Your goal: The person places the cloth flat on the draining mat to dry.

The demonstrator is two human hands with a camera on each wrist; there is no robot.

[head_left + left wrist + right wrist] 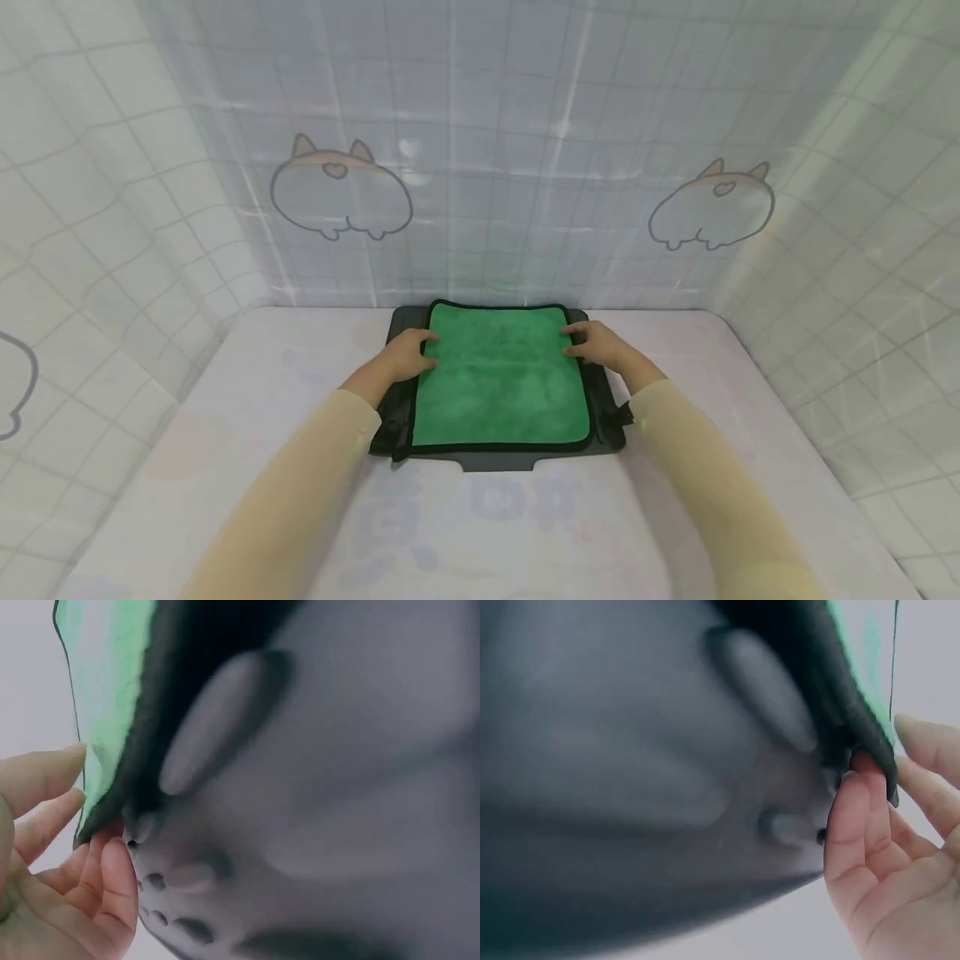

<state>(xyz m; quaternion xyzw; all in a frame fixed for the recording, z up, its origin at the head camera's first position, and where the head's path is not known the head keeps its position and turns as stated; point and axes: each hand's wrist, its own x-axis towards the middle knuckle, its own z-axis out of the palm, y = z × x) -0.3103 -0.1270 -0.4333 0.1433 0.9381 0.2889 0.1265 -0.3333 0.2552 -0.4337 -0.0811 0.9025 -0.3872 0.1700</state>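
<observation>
A square green cloth (pixel 498 375) with black edging lies over a dark grey board (pixel 495 462) whose borders show around it. My left hand (pixel 405 354) grips the cloth's left edge. In the left wrist view, some fingers (pixel 116 877) reach under the black edging while others lie on the green side. The right hand (pixel 602 344) holds the opposite edge in the same way, with fingertips (pixel 866 780) tucked beneath the edging in the right wrist view. Both wrist views show the board's smooth surface close up, with oval shapes and small holes.
A pale printed tabletop (pixel 495 533) surrounds the board. Behind it hangs a tile-patterned sheet (pixel 517 208) with animal drawings, and similar sheets stand on both sides. Small black pieces (pixel 618 414) stick out near the board's lower corners.
</observation>
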